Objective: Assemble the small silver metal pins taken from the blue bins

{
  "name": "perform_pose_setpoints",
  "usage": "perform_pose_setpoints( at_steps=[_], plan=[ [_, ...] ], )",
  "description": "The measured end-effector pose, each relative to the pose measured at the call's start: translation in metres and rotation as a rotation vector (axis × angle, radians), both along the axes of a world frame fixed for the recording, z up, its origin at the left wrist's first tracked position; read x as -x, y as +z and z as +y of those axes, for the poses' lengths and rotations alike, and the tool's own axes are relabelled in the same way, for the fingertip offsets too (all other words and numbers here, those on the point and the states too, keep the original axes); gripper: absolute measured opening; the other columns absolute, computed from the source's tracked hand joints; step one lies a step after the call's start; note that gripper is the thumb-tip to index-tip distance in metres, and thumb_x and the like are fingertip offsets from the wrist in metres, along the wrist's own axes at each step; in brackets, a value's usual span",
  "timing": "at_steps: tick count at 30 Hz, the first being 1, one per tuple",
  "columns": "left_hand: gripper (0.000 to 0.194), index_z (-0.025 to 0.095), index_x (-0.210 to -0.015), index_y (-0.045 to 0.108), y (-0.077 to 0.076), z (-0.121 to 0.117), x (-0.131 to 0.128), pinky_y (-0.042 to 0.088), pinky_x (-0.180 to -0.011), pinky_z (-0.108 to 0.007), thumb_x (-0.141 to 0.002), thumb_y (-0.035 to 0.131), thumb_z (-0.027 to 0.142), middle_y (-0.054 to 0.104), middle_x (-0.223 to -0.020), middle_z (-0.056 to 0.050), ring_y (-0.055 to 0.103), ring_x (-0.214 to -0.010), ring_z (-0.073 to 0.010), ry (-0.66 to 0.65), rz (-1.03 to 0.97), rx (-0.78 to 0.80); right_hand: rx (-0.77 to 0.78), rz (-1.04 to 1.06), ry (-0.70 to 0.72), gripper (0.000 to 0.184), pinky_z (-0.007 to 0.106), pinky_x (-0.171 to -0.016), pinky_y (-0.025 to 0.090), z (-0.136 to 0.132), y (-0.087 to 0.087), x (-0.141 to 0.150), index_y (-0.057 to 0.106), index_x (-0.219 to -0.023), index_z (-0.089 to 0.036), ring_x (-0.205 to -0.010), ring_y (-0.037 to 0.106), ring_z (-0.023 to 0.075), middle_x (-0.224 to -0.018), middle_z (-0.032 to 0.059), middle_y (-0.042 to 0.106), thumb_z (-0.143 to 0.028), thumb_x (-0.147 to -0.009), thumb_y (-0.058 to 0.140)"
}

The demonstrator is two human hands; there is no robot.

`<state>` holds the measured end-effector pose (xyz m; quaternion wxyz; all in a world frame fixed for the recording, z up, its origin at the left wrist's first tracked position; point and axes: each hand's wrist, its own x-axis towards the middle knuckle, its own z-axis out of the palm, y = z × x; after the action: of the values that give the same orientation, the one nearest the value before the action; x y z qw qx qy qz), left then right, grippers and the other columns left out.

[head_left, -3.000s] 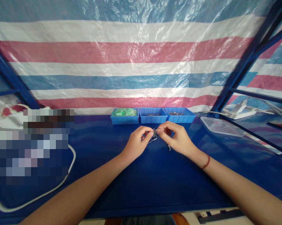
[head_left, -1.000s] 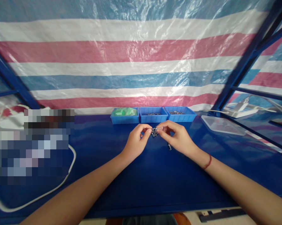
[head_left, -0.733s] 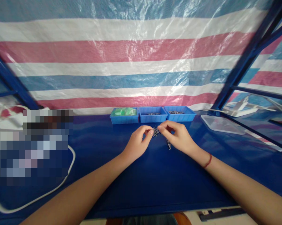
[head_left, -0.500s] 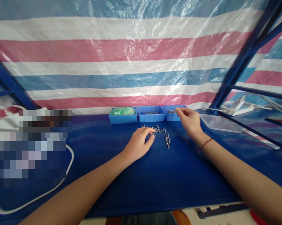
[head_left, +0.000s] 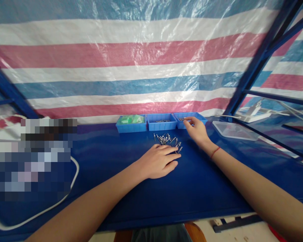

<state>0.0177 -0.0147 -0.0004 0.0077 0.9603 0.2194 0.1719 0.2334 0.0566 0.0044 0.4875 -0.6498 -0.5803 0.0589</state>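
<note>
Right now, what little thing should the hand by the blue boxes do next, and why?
Probably pinch a small metal piece out of the rightmost blue tray. The right hand has its fingertips at that tray's edge, seemingly empty, while the left hand rests flat on the blue table beside the loose pile of metal pieces.

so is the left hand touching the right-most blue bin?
Apart. Head view shows the left hand flat on the table, well short of the right-most blue bin.
</note>
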Motion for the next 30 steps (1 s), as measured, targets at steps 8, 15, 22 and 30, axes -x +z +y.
perform_pose_setpoints(
  at_steps=[8,15,22,30],
  plan=[
    [0.026,0.016,-0.09,0.067,-0.005,0.019,0.006,0.045,-0.087,-0.032,-0.091,0.042,0.02,0.068,-0.097,-0.006,0.06,-0.092,-0.018,0.089,-0.105,0.055,0.035,-0.062,0.218,0.028,0.029,-0.06,0.042,-0.017,0.001,0.017,0.065,-0.09,-0.014,-0.057,0.054,0.0149,-0.073,0.005,0.064,-0.032,-0.078,0.049],
    [0.02,0.017,-0.092,0.06,-0.004,0.023,0.012,0.049,-0.08,-0.03,-0.09,0.043,0.027,0.066,-0.089,-0.005,0.063,-0.085,-0.0161,0.246,-0.638,0.398,0.095,-0.093,0.609,0.02,0.026,-0.06,0.044,-0.039,0.005,0.04,0.066,-0.081,-0.016,-0.063,0.056,0.0135,-0.078,0.0034,0.067,-0.029,-0.078,0.052],
    [0.025,0.014,-0.092,0.056,-0.001,0.026,0.008,0.052,-0.082,-0.032,-0.087,0.048,0.037,0.066,-0.104,-0.011,0.065,-0.087,-0.0161,0.105,-1.04,0.771,0.125,0.016,0.778,0.028,0.023,-0.053,0.041,-0.053,0.007,0.057,0.066,-0.08,-0.015,-0.059,0.053,0.0113,-0.073,0.0029,0.065,-0.041,-0.081,0.055],
    [0.026,0.014,-0.091,0.058,-0.003,0.025,0.01,0.054,-0.079,-0.031,-0.085,0.05,0.038,0.065,-0.092,-0.006,0.064,-0.083,-0.0145,0.201,-1.036,0.784,0.057,0.27,0.716,0.025,0.027,-0.06,0.047,-0.053,0.01,0.057,0.065,-0.077,-0.016,-0.062,0.058,0.013,-0.07,0.0028,0.066,-0.041,-0.074,0.063]
  ],
)
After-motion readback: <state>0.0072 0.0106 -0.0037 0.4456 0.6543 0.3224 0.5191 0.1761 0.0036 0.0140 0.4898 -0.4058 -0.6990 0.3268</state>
